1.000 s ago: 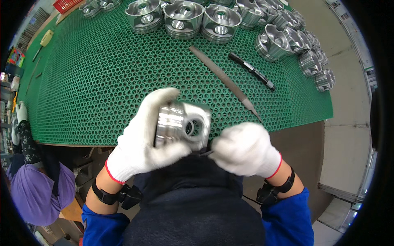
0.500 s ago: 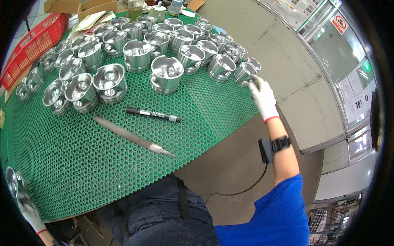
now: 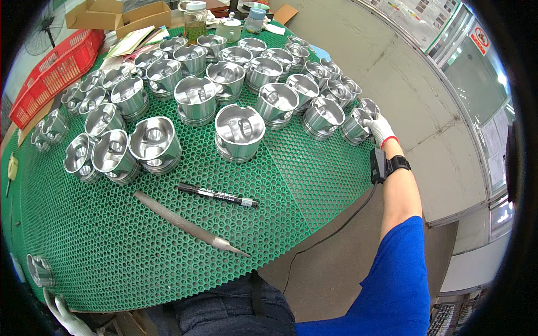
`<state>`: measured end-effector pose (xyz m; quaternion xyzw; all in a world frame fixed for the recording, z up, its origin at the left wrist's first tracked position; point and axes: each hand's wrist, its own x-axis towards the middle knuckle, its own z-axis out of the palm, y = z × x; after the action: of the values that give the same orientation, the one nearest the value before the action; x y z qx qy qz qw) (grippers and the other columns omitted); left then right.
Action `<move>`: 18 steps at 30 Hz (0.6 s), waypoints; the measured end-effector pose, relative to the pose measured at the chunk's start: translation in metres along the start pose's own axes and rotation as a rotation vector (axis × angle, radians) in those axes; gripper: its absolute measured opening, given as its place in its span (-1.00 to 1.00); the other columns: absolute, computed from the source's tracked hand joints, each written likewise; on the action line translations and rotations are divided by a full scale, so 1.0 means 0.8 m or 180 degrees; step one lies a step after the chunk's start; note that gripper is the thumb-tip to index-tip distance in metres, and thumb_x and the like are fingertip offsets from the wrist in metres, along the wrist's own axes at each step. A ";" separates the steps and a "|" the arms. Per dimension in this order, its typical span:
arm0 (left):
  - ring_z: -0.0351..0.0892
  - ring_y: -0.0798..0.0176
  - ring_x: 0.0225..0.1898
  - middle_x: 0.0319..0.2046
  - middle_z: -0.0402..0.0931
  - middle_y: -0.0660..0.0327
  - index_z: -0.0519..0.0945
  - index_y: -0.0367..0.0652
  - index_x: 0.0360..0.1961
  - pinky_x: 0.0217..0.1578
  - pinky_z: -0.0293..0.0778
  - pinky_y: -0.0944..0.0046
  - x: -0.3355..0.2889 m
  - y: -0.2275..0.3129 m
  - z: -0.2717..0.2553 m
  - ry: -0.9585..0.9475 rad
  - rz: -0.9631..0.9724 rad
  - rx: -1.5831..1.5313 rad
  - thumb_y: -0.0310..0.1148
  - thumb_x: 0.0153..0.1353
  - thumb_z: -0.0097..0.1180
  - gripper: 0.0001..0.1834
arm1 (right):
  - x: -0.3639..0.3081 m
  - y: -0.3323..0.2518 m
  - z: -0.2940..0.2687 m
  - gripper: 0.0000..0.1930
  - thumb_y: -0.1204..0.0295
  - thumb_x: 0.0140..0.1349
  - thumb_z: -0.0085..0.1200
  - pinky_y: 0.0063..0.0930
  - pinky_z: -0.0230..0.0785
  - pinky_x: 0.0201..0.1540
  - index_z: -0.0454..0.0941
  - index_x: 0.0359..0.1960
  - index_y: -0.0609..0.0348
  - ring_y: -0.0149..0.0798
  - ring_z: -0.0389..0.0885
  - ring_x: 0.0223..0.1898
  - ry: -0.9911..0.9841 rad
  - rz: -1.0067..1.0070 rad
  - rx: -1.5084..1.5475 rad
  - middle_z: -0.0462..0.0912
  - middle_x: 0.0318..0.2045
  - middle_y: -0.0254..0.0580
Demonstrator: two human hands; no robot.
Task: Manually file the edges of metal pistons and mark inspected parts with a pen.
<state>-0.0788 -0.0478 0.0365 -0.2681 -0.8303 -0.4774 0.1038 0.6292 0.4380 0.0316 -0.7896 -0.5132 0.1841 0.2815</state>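
Note:
At the right end of the rows, my white-gloved right hand (image 3: 380, 128) has its fingers curled on the rim of a silver metal piston (image 3: 354, 127), which stands upright on the green mat (image 3: 224, 280). My gloved left hand (image 3: 66, 316) is low at the left edge, its fingers apart. Just above those fingers a single piston (image 3: 41, 271) stands on the mat, clear of the hand. Between the hands lie a black marker pen (image 3: 217, 195) and a half-round metal file (image 3: 182, 223) with a bare tang.
Several pistons (image 3: 240, 134) stand in rows across the mat. Behind them are a red plastic basket (image 3: 53, 75), papers (image 3: 130, 42), cardboard boxes (image 3: 145, 18), a glass jar (image 3: 195, 25) and a teapot (image 3: 230, 28). A wall (image 3: 392, 73) runs along the right side.
My right hand has moved in onto the piston at the right end. The left hand has come away from its piston, which now stands on the mat. The view has shifted.

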 end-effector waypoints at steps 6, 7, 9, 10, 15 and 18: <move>0.39 0.03 0.14 0.23 0.35 -0.10 0.31 -0.30 0.31 0.12 0.40 0.05 -0.021 0.047 0.028 -0.1132 0.0523 -0.0913 -0.27 0.33 0.04 -0.43 | -0.091 0.008 -0.004 -0.68 0.50 0.17 0.09 -0.48 0.42 -0.21 0.51 -0.02 0.29 -0.37 0.55 -0.31 0.0379 -0.0554 0.1346 0.63 -0.26 -0.21; 0.39 0.03 0.14 0.23 0.35 -0.10 0.31 -0.30 0.31 0.12 0.40 0.05 -0.021 0.049 0.029 -0.1107 0.0528 -0.0904 -0.27 0.33 0.04 -0.43 | -0.117 0.001 0.000 -0.71 0.50 0.19 0.08 -0.49 0.41 -0.21 0.52 -0.04 0.28 -0.41 0.54 -0.32 0.0275 -0.0623 0.1682 0.62 -0.28 -0.25; 0.30 0.03 0.27 0.34 0.16 -0.05 0.25 -0.29 0.32 0.21 0.30 0.12 -0.016 0.051 0.041 -0.1864 0.1233 -0.0981 -0.46 0.27 -0.18 -0.44 | -0.192 -0.040 -0.005 -0.74 0.53 0.21 0.05 -0.59 0.39 -0.37 0.49 -0.06 0.28 -0.50 0.49 -0.41 -0.0115 -0.0724 0.1936 0.60 -0.34 -0.30; 0.30 0.00 0.27 0.32 0.18 -0.07 0.33 -0.27 0.24 0.21 0.31 0.06 -0.020 0.060 0.046 -0.2040 0.1411 -0.1027 -0.46 0.20 -0.08 -0.47 | -0.225 -0.058 -0.008 -0.74 0.53 0.21 0.04 -0.61 0.37 -0.41 0.49 -0.06 0.28 -0.51 0.49 -0.43 -0.0295 -0.0802 0.1869 0.59 -0.35 -0.30; 0.32 -0.12 0.26 0.33 0.17 -0.15 0.39 -0.20 0.18 0.22 0.30 -0.04 -0.035 0.156 0.082 -0.3049 0.2581 -0.0883 -0.56 0.05 0.12 -0.41 | -0.381 -0.144 -0.003 -0.71 0.56 0.21 0.04 -0.51 0.48 -0.18 0.44 -0.02 0.29 -0.41 0.59 -0.24 -0.1656 -0.0875 0.1943 0.61 -0.20 -0.19; 0.20 -0.21 0.33 0.35 0.11 -0.19 0.25 -0.18 0.32 0.27 0.23 -0.09 -0.038 0.162 0.096 -0.3339 0.2662 -0.1418 -0.29 0.06 0.36 -0.19 | -0.448 -0.193 0.035 -0.62 0.61 0.15 0.06 -0.42 0.45 0.04 0.43 0.05 0.31 -0.35 0.57 -0.05 -0.2990 -0.0908 0.2480 0.61 -0.07 -0.10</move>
<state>0.0234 0.0591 0.0791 -0.7742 -0.4808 -0.3638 -0.1926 0.3585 0.1659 0.1083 -0.3876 -0.5776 0.6457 0.3149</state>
